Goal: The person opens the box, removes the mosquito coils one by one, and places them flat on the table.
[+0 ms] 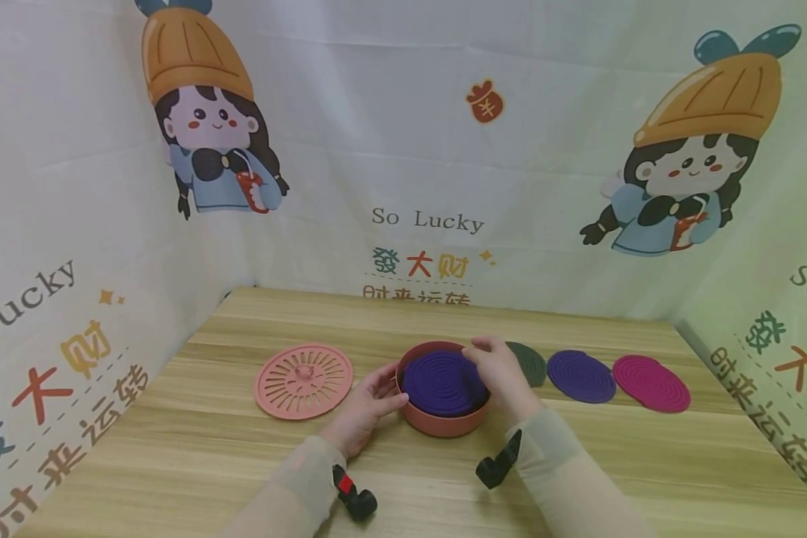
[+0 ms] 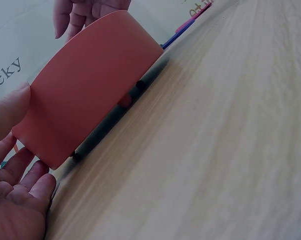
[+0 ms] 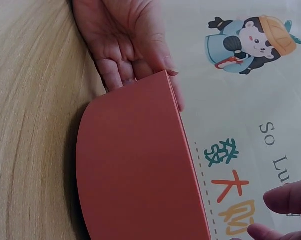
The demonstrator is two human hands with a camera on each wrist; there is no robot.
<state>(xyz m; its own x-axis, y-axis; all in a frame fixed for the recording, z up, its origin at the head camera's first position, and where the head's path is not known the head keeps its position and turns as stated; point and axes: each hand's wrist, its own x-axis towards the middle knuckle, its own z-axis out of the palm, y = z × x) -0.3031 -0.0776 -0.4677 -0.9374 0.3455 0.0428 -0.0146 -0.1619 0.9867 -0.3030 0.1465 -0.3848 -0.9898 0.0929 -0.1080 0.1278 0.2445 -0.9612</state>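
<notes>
A round coral-red box (image 1: 444, 427) stands on the wooden table, with a dark blue coaster (image 1: 438, 382) of raised concentric rings lying inside it. My left hand (image 1: 363, 412) holds the box at its left side. In the left wrist view, its thumb presses near the rim and its fingers curl below the wall. Over the right rim is my right hand (image 1: 501, 373); its fingers hang loosely above the box, with nothing visible between them. In the right wrist view, the thumb and a finger of the right hand (image 3: 290, 197) show apart from the wall.
To the left lies a pink slotted lid (image 1: 279, 392) with a small knob. Right of the box, a dark green coaster (image 1: 530, 364), partly hidden by my right hand, a blue coaster (image 1: 581, 376) and a magenta coaster (image 1: 652, 383) lie in a row. Printed cloth (image 1: 545, 187) surrounds the table (image 1: 255, 471).
</notes>
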